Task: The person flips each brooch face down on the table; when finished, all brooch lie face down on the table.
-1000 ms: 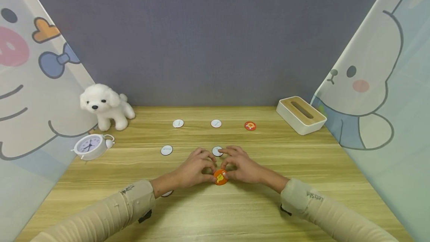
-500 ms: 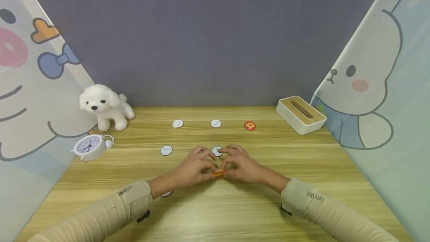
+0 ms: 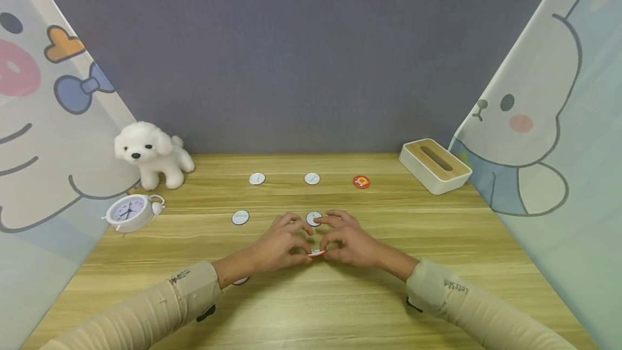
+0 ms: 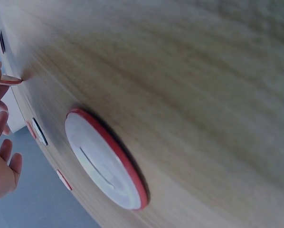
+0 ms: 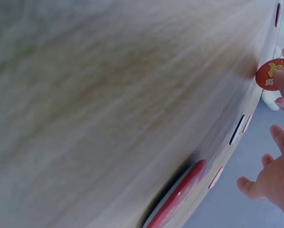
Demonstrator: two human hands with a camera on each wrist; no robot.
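Between my two hands a round card disc (image 3: 316,253) is held nearly edge-on above the wooden table, its white face and red rim showing in the head view. My left hand (image 3: 282,244) pinches its left edge between thumb and finger, and my right hand (image 3: 351,239) pinches the right edge. The right wrist view shows the disc's orange face (image 5: 267,76) with a yellow picture. Just beyond, a white disc (image 3: 313,219) lies flat; the right index fingertip overlaps its edge, though contact cannot be told. My left wrist partly hides another disc (image 3: 241,280).
More discs lie flat: white ones at left (image 3: 240,217), back left (image 3: 257,179) and back middle (image 3: 312,179), plus a red one (image 3: 361,181). A white plush dog (image 3: 154,154) and alarm clock (image 3: 130,212) stand left, a tissue box (image 3: 435,166) back right.
The disc between the hands has turned over: its orange face showed first, then it tipped edge-on, and now the white face shows. Both hands stay nearly in place.
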